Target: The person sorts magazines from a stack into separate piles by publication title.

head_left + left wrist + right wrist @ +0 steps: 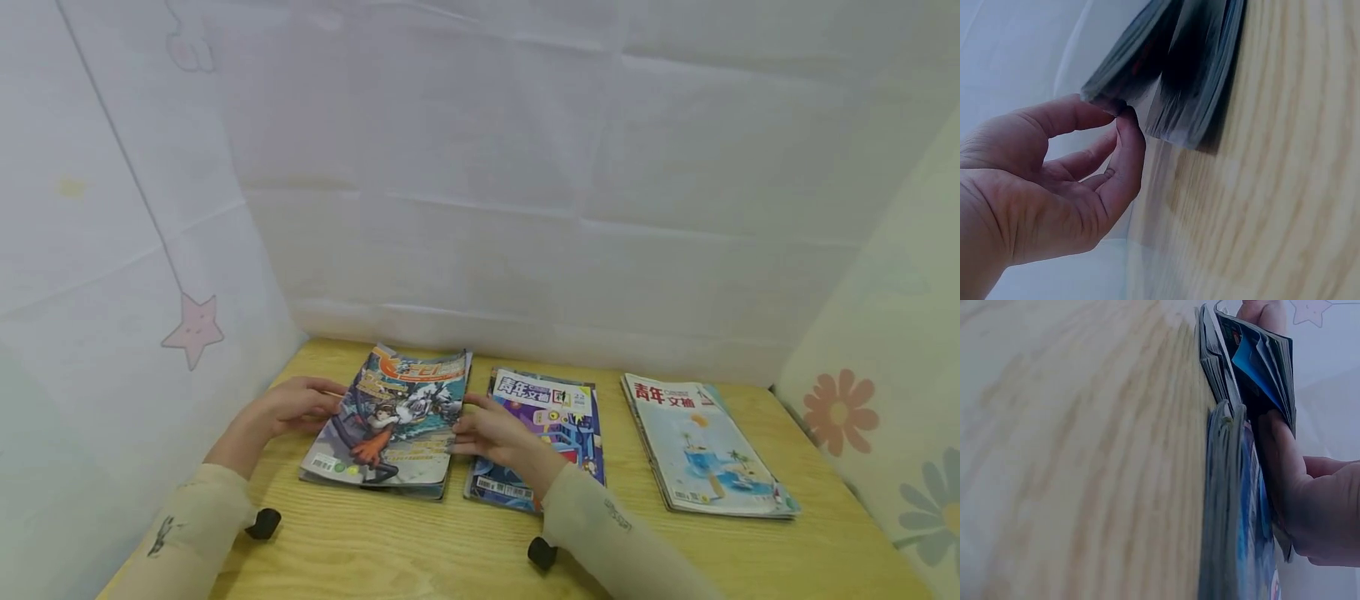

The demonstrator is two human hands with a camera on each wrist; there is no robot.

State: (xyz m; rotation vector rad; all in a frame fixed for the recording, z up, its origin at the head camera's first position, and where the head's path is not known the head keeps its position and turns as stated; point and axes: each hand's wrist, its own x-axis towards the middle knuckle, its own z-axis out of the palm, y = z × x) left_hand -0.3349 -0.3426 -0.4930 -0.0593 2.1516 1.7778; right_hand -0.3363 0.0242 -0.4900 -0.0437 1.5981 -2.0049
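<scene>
A comic-style magazine [408,408] with an orange title lies on top of a pile at the left of the table. My left hand [300,406] pinches its left edge between thumb and fingers. In the left wrist view that top magazine [1125,59] is raised at an angle off the magazines [1200,94] below it. My right hand [498,433] grips the right edge, fingers tucked beneath it in the right wrist view. Under my right forearm sits the middle pile, topped by a purple magazine [581,417].
A third pile, with a pale blue beach-scene magazine [693,450] uppermost, lies to the right on the wooden table [375,550]. White cloth walls stand behind and on both sides, the back cloth [480,208] meeting the table's far edge.
</scene>
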